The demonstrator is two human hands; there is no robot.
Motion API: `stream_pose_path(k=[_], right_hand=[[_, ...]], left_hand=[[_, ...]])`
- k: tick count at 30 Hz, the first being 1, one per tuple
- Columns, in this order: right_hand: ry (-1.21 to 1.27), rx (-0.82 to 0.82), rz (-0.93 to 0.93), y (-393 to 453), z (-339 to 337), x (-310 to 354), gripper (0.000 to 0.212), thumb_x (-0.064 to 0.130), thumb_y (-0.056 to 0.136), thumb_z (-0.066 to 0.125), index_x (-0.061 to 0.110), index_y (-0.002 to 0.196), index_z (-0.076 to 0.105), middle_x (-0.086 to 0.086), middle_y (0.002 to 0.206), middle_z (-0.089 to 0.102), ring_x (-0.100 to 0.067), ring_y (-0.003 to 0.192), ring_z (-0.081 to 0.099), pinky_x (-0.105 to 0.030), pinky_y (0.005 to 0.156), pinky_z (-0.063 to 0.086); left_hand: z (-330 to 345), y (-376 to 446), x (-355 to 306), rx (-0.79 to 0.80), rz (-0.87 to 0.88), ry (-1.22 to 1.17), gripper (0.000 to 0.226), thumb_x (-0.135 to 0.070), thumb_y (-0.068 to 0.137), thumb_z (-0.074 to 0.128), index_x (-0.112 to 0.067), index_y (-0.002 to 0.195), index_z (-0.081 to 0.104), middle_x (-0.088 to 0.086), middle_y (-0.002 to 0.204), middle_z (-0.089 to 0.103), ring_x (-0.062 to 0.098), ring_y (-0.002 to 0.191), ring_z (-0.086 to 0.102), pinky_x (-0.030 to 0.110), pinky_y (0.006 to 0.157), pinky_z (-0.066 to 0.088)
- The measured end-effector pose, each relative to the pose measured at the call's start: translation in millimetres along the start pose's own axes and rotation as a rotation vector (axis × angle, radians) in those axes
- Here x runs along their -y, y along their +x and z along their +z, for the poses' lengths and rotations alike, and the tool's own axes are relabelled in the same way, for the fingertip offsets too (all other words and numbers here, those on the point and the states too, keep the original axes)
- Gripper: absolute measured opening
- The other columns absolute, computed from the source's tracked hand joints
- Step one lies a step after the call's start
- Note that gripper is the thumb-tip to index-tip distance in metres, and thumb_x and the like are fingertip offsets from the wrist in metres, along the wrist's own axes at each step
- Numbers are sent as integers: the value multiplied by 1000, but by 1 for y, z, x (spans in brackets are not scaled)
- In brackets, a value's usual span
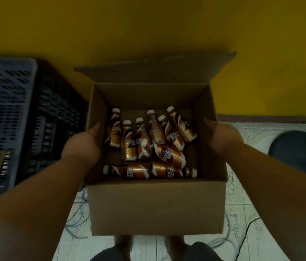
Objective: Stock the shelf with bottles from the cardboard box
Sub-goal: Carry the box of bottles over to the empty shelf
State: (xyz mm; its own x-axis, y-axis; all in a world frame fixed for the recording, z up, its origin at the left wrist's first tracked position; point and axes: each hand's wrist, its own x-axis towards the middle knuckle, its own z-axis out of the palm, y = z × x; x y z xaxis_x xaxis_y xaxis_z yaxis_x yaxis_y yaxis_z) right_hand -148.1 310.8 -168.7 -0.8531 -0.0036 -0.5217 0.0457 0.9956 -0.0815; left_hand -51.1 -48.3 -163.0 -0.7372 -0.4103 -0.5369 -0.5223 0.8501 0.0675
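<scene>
Head view: I'm looking straight down into an open box (156,204) held up in front of me, its far flap (154,70) standing up at 12 o'clock against a yellow wall (148,25). My left hand (84,146) is pressed flat against the box's outer left wall at 9 o'clock, thumb lying along the rim. My right hand (221,136) presses the outer right wall at 3 o'clock the same way. Both hands clamp the box between them; the fingers are hidden behind the cardboard, so I cannot tell how they curl.

Inside, the bottles (148,144) lie loose on the bottom, brown and gold with white caps. Six lean side by side toward 12 o'clock. One lies tilted across the middle, resting on the others. Two more lie end to end along the near wall at 6 o'clock, caps pointing outward to 9 and 3.

At 9 o'clock, beside the box, dark plastic crates (35,117) are stacked. At 3 o'clock a round dark stool (298,149) stands on the pale tiled floor (242,213). Thin cables (78,210) trail over the tiles at 7 o'clock. No shelf is in sight.
</scene>
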Motion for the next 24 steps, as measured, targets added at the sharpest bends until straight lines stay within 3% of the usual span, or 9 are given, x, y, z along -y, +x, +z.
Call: stream_pose_path(k=[9, 17, 24], right_hand=[[8, -85, -30, -119, -125, -9, 66, 16, 96, 52, 30, 155, 28, -25, 131, 59, -43, 113, 59, -42, 84, 51], [63, -215, 139, -289, -238, -9, 66, 8, 95, 56, 38, 151, 35, -12, 139, 57, -30, 118, 62, -40, 89, 58], [149, -290, 235, -409, -253, -15, 55, 15, 96, 55, 30, 148, 44, -5, 142, 57, -25, 123, 59, -35, 99, 52]], left_hand=[[-120, -130, -20, -90, -36, 13, 87, -8, 89, 56, -46, 153, 11, 13, 125, 60, 31, 95, 65, 44, 76, 60], [-242, -267, -9, -144, 91, 28, 88, -3, 87, 54, -46, 153, 16, 13, 122, 63, 24, 75, 65, 35, 50, 55], [-311, -325, 3, -179, 343, 80, 80, 0, 88, 51, -41, 152, 26, 8, 139, 57, 25, 107, 65, 34, 72, 59]])
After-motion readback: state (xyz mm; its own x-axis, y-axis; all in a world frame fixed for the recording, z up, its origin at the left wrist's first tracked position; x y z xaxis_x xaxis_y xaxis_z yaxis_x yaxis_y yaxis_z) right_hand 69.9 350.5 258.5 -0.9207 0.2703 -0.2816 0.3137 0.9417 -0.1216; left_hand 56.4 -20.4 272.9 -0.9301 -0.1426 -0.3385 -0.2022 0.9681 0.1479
